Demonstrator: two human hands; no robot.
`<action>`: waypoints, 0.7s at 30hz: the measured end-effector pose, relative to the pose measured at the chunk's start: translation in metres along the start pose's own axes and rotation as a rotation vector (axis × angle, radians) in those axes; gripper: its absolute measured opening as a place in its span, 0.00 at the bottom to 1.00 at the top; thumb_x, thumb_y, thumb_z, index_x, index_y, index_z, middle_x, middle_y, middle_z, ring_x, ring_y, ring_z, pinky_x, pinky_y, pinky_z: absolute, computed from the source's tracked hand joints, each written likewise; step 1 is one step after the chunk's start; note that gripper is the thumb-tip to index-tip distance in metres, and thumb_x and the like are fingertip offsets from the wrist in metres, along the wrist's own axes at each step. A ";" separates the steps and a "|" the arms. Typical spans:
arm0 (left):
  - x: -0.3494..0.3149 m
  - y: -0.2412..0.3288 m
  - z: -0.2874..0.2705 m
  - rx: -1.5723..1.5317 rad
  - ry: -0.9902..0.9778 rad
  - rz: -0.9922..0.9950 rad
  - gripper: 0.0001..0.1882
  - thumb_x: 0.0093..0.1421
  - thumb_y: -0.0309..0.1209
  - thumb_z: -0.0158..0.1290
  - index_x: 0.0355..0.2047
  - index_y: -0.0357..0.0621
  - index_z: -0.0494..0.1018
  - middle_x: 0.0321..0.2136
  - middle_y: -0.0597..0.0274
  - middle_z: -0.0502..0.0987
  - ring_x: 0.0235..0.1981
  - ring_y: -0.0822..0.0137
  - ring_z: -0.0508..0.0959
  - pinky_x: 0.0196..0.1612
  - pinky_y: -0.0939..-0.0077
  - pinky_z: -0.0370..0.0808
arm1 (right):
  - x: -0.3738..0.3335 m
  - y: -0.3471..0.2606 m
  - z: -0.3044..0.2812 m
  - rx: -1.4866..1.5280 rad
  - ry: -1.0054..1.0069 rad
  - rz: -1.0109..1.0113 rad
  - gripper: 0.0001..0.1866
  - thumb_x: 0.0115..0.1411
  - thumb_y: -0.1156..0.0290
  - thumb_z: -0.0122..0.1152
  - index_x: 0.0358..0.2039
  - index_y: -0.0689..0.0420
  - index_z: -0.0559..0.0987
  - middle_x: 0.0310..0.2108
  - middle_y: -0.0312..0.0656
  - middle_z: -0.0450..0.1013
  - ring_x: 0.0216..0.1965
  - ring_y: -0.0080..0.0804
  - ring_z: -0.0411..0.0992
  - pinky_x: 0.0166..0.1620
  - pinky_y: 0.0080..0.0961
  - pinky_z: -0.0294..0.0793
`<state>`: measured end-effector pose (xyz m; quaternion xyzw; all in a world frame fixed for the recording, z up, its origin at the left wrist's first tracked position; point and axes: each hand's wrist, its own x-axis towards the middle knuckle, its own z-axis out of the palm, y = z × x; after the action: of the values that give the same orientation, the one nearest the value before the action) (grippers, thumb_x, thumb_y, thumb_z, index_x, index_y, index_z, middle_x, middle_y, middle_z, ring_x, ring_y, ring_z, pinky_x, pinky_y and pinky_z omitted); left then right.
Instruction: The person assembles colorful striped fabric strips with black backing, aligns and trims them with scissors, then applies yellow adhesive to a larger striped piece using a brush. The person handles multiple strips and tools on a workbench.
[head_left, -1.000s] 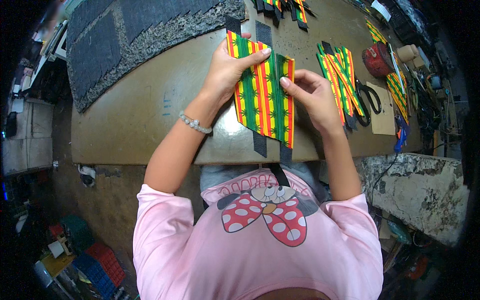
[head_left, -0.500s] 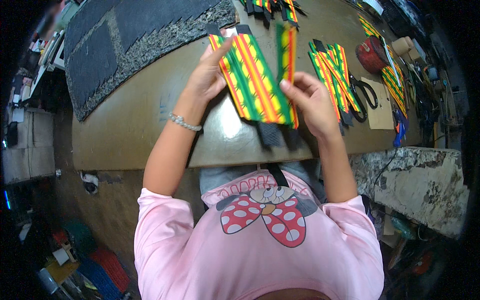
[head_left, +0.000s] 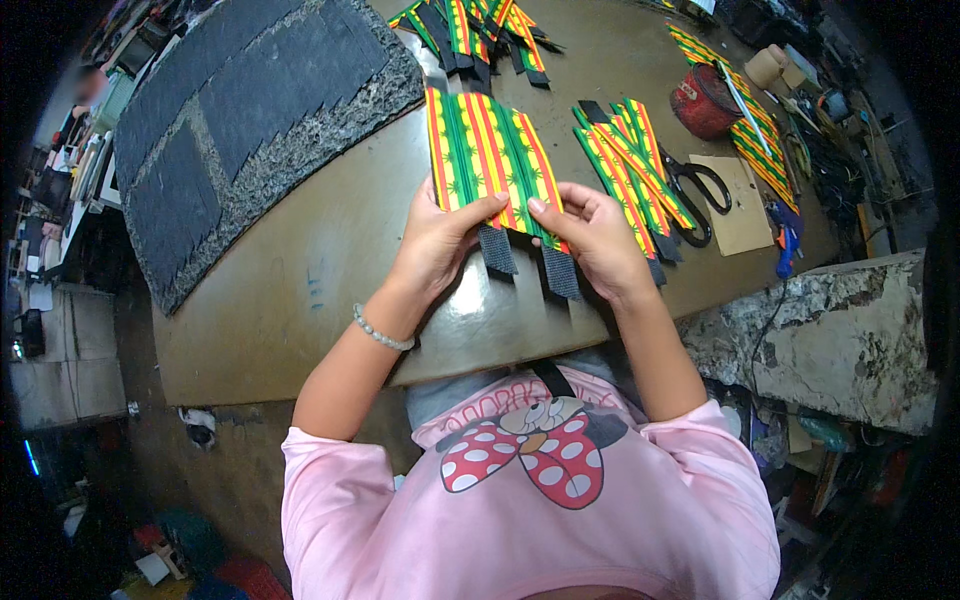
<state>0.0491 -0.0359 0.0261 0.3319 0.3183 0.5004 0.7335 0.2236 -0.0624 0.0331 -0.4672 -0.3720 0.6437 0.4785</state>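
Side by side, several strips form a flat patterned panel point(head_left: 490, 150) in green, yellow and red, held up over the table. Dark grey woven ends point(head_left: 561, 274) hang from its lower edge. My left hand point(head_left: 437, 240) grips the panel's lower left part, thumb on top and fingers beneath. At the lower right corner, my right hand point(head_left: 600, 240) pinches it, thumb on the front. How the strips are joined cannot be made out. Right of my right hand lies a small pile of similar strips point(head_left: 625, 165), next to black-handled scissors point(head_left: 690, 200).
More strips point(head_left: 480, 35) lie heaped at the table's far side. A rough slab with dark sheets point(head_left: 275, 95) covers the far left. On the right are a red pot point(head_left: 705, 103), a tan card point(head_left: 738, 205), a blue glue gun point(head_left: 787, 245) and a long patterned piece point(head_left: 765, 160).
The strip that my right hand held upright apart from the others now lies along the panel's right side. Both hands have come closer together at the lower edge. The view has shifted slightly.
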 end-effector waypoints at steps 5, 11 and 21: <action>0.001 -0.003 0.005 0.108 0.040 0.148 0.26 0.51 0.17 0.60 0.49 0.38 0.63 0.42 0.60 0.75 0.43 0.69 0.77 0.47 0.73 0.75 | 0.004 0.012 -0.006 -0.070 -0.024 -0.165 0.10 0.57 0.75 0.64 0.38 0.65 0.78 0.35 0.38 0.77 0.34 0.16 0.73 0.39 0.13 0.71; 0.002 -0.003 0.005 0.058 0.058 0.178 0.27 0.49 0.13 0.60 0.48 0.37 0.63 0.42 0.58 0.74 0.42 0.68 0.77 0.46 0.73 0.77 | 0.005 0.030 0.008 0.112 0.012 -0.321 0.08 0.57 0.75 0.64 0.37 0.63 0.79 0.34 0.36 0.77 0.34 0.15 0.72 0.40 0.14 0.71; -0.004 0.000 0.008 0.200 0.060 0.276 0.29 0.48 0.14 0.61 0.49 0.37 0.62 0.42 0.58 0.75 0.42 0.69 0.77 0.47 0.74 0.77 | 0.011 0.017 0.000 0.172 -0.066 -0.228 0.10 0.60 0.70 0.61 0.38 0.63 0.78 0.34 0.36 0.77 0.35 0.16 0.72 0.41 0.15 0.71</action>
<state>0.0546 -0.0408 0.0313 0.4287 0.3399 0.5720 0.6112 0.2183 -0.0568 0.0147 -0.3578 -0.3814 0.6298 0.5743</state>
